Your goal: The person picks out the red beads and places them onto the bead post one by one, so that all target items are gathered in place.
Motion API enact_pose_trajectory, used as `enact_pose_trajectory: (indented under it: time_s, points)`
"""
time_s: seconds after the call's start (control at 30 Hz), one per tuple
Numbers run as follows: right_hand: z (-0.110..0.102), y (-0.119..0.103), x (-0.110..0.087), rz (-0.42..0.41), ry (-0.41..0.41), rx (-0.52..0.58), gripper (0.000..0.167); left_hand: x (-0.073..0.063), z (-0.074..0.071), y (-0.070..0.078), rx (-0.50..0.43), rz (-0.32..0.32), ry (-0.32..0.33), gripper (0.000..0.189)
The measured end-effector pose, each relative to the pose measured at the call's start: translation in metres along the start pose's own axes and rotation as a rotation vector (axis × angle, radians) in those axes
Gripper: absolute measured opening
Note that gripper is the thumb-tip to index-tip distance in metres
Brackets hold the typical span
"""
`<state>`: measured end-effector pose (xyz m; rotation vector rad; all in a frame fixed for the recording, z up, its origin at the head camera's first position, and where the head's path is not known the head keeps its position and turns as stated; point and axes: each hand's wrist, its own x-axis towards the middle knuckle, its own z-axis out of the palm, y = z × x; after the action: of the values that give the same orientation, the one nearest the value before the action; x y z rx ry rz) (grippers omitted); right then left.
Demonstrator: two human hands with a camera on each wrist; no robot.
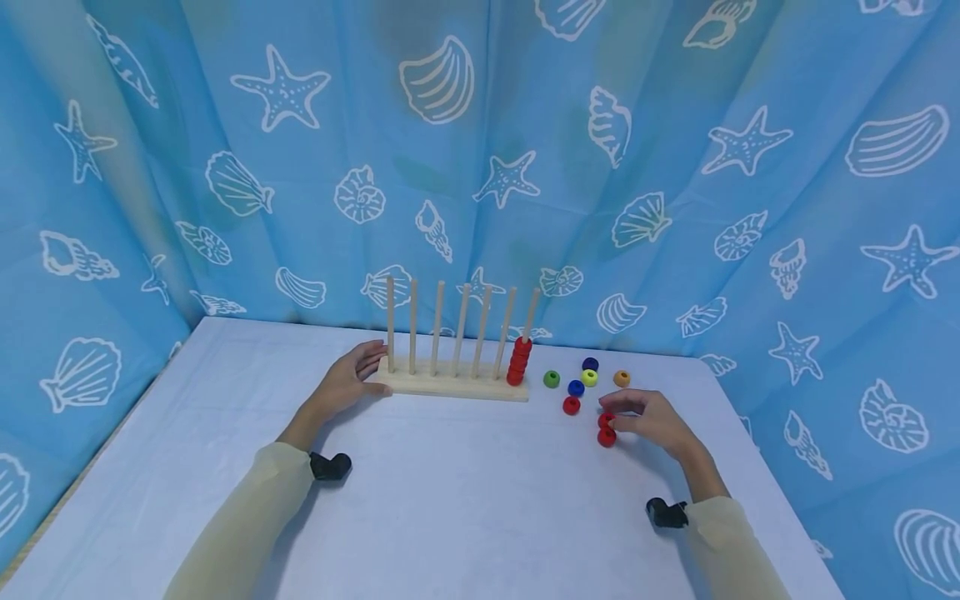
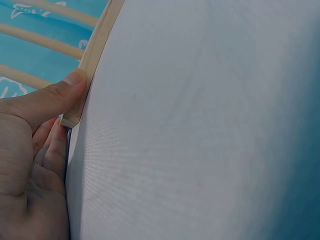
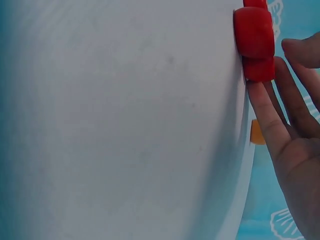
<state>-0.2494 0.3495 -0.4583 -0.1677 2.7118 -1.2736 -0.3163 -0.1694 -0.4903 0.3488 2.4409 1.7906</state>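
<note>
A wooden peg rack (image 1: pixel 450 384) stands near the back of the table, with several upright pegs. Red beads (image 1: pixel 518 362) are stacked on its rightmost peg. My left hand (image 1: pixel 347 380) pinches the left end of the rack's base; the left wrist view shows the thumb on the base (image 2: pixel 92 57) and the fingers at its other side. Beside my right hand (image 1: pixel 652 417) lie two red beads (image 1: pixel 606 437) close together. In the right wrist view, the fingers reach to a red bead (image 3: pixel 260 70) with one fingertip at its edge, while the thumb stands apart from the beads.
Between rack and right hand lie loose beads: green (image 1: pixel 551 379), dark blue (image 1: pixel 590 364), yellow (image 1: pixel 589 378), blue (image 1: pixel 576 388) and red (image 1: pixel 572 406). An orange bead (image 1: pixel 622 378) sits behind the right hand. A blue curtain (image 1: pixel 450 167) with shell prints hangs around the white table (image 1: pixel 465 500).
</note>
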Motion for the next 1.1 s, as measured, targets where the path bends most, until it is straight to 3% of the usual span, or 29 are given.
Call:
enact_pose_trajectory:
  time_s: [0.37, 0.8, 1.1]
  points:
    - [0.0005, 0.0067, 0.0032, 0.041, -0.061, 0.008, 0.048, -0.0003, -0.0009, -0.0014, -0.009, -0.001, -0.001, 0.092]
    - [0.0029, 0.0110, 0.0086, 0.057, -0.021, -0.039, 0.036, 0.0002, -0.0012, -0.0024, -0.016, 0.011, -0.005, 0.092]
    - [0.0072, 0.0034, 0.0091, 0.076, 0.066, -0.113, 0.031, 0.0001, -0.0015, -0.0018, -0.019, 0.010, -0.005, 0.092]
